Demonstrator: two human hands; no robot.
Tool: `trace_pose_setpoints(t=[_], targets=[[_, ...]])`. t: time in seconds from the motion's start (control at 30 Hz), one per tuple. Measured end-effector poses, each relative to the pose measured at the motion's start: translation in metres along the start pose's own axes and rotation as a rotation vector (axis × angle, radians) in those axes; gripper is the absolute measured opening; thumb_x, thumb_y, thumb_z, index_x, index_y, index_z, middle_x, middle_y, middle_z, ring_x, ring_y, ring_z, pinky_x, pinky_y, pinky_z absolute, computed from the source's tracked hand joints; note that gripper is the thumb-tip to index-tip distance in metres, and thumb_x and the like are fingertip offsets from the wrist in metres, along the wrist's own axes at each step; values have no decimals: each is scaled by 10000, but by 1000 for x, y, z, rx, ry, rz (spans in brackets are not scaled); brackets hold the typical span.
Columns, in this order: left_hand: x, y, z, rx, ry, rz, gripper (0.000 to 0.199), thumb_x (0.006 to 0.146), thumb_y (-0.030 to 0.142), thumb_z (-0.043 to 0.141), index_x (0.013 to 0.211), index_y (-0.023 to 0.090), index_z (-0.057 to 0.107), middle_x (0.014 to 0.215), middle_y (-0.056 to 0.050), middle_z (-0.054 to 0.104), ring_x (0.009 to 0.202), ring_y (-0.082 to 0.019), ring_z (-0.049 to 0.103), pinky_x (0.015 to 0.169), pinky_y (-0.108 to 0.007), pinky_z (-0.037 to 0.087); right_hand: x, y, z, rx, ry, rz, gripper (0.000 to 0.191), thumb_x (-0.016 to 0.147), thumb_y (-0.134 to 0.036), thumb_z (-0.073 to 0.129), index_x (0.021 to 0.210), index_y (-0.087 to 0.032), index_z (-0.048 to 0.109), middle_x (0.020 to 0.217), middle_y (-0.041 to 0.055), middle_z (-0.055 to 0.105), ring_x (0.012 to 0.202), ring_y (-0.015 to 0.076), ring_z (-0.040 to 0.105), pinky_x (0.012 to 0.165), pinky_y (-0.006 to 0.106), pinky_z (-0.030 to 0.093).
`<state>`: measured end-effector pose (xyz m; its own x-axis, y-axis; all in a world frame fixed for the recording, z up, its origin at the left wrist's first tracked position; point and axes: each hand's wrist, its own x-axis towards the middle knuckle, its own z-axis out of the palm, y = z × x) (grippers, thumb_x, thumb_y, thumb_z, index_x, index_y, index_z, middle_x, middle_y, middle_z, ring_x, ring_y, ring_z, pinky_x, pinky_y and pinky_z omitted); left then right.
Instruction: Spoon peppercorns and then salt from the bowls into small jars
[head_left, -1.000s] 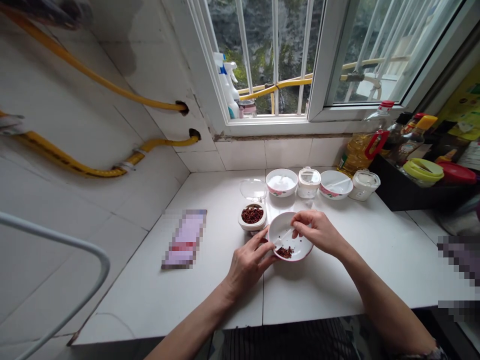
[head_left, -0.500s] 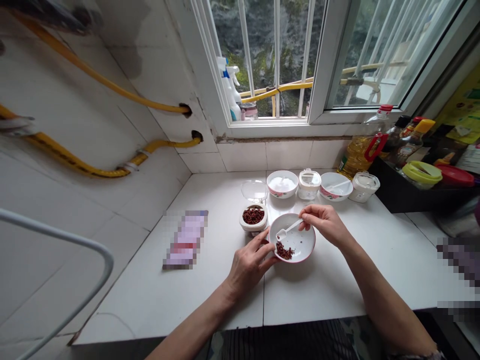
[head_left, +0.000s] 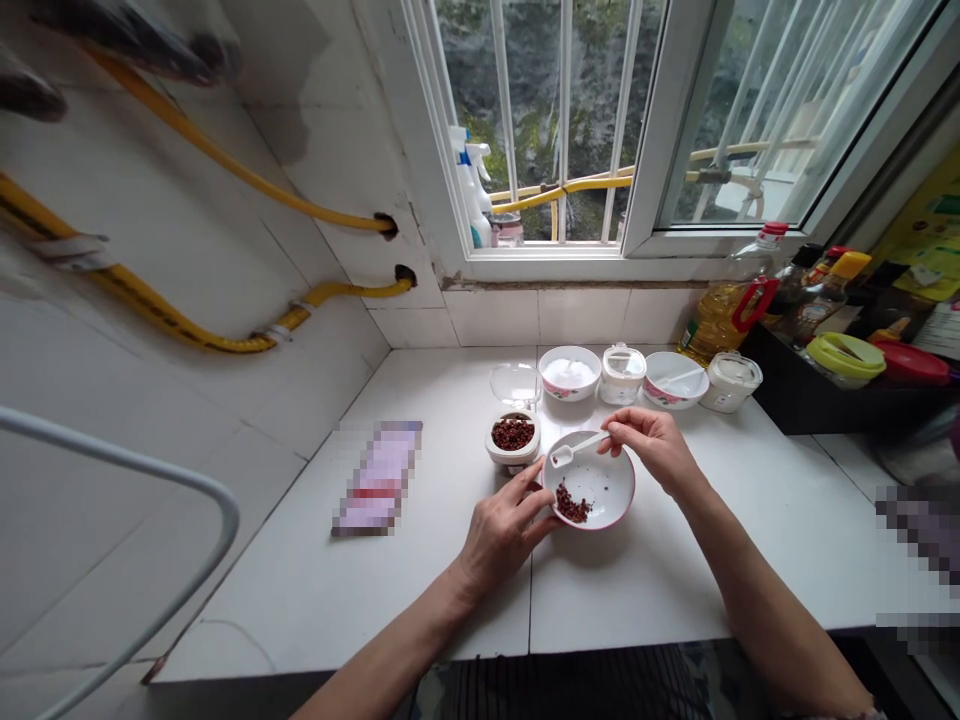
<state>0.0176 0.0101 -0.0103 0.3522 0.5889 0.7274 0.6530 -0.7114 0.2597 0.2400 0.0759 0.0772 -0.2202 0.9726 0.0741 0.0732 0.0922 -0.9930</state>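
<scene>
Wht desk point(head_left: 405, 600) w/ bowl point(head_left: 611, 495). L hand point(head_left: 511, 520) half-curled, holding bowl's L rim. R hand point(head_left: 651, 445), at bowl's far-R rim, pinched nearly closed. Jar point(head_left: 514, 456) (lid's up) just L of bowl. Spoon point(head_left: 589, 444) in R hand's pinch, scoop over bowl. Red-brn bits point(head_left: 574, 506) in bowl, near-L.

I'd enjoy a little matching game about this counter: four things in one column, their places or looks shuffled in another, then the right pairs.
Things
1. Left hand
2. White spoon
3. Jar
4. Oil bottle

Places and looks
A. Golden liquid inside, red handle
B. Fingers at the rim of the front bowl
C. Clear lid open, reddish-brown bits inside
D. Held by its end in the right hand

Right pairs: 1-B, 2-D, 3-C, 4-A
</scene>
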Motion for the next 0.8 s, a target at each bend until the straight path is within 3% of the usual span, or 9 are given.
trace_pose_setpoints(t=[0.17,0.33,0.43,0.63,0.8], targets=[[0,0,0,5,-3,-6,114,947,299,605,959,198,657,1270,-146,656,1005,-211,713,780,-284,608,1,0,23,-72,137,-193,226,844,-419,632,842,-193,648,742,74,760,669,200,688,684,347,536],[0,-1,1,14,-8,-10,121,942,312,617,972,203,659,1275,-137,655,977,-206,720,785,-285,608,-4,2,44,-543,155,-669,144,947,-215,513,910,-218,652,789,48,761,728,202,682,904,425,472],[0,0,1,15,-2,-6,134,951,326,606,965,203,658,1262,-140,661,977,-207,721,784,-286,609,-5,3,46,-708,137,-824,187,961,-171,479,904,-223,648,733,22,738,657,181,653,941,427,441],[1,1,-1,11,0,-4,140,963,319,586,961,197,655,1276,-151,650,1004,-210,714,794,-295,608,-10,-9,20,-614,193,-761,135,936,-163,524,905,-224,641,786,30,763,728,197,663,865,394,464],[2,3,-2,26,10,25,130,957,297,594,937,187,660,1298,-160,639,962,-206,723,746,-275,603,-17,-10,-5,-788,-36,-558,165,903,-152,519,823,-211,650,675,22,719,702,203,603,764,365,456]])
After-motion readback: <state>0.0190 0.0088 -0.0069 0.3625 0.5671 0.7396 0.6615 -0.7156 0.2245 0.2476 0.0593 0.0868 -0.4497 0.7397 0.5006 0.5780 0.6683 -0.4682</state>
